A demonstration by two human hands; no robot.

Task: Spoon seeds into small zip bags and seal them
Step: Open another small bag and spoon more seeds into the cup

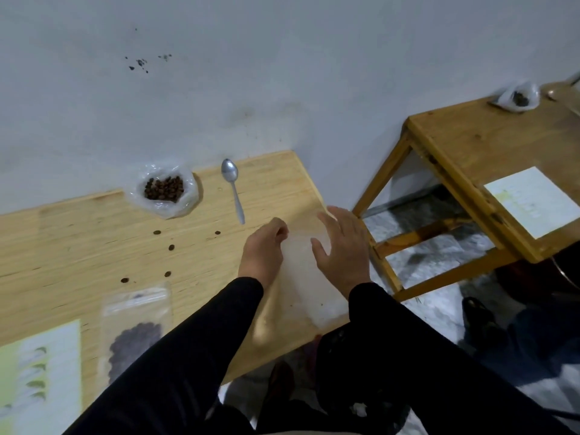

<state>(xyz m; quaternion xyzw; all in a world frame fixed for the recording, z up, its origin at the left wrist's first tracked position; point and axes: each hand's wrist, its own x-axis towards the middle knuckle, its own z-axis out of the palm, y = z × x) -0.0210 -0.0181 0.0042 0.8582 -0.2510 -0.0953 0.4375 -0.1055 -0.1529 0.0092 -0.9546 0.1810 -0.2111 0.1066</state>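
Head view: an empty clear zip bag (309, 277) is being handled at the near right edge of the wooden table (78, 233). Its top is pinched by the curled fingers of the left hand (265, 249), while the right hand (342, 246) is laid against it with fingers spread. One filled bag (135, 328) is seen lying at the near left, apparently sealed. Seeds (163, 188) are kept in an open plastic bag at the far side, the spoon (233, 188) left untouched just to their right. Loose seeds (171, 247) are scattered between. Scooping and sealing are judged still to come.
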